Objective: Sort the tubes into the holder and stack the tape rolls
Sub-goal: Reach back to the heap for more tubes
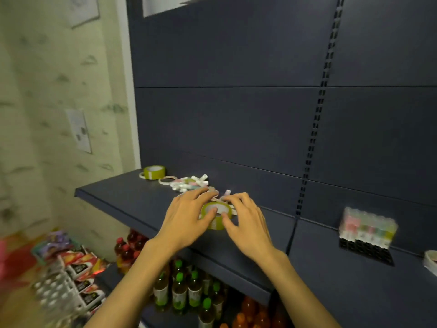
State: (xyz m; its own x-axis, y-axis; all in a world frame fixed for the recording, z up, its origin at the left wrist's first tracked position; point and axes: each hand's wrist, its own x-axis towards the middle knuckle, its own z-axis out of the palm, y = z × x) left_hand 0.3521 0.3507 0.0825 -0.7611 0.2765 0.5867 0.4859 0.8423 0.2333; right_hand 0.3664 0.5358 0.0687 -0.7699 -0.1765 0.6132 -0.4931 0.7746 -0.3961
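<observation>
A yellow-green tape roll (pixel 216 215) stands on the dark shelf (pixel 123 195), gripped from both sides. My left hand (pixel 186 218) curls its thumb and fingers round the roll's left side, and my right hand (pixel 246 221) curls round its right side. Thin pale rings lie under and behind the roll, partly hidden by my fingers. Further back a heap of small pastel tubes (pixel 191 183) lies loose. Another yellow-green tape roll (pixel 154 172) stands at the back left beside a thin white tape ring (pixel 167 180). The black tube holder (pixel 366 249) at the right carries several tubes.
The dark back panel rises right behind the shelf, with a slotted upright (pixel 314 129). Part of a white roll (pixel 430 261) shows at the right edge. Below the shelf stand bottles with green caps (pixel 179 290) and red drinks; snack packs (pixel 78 263) lie lower left.
</observation>
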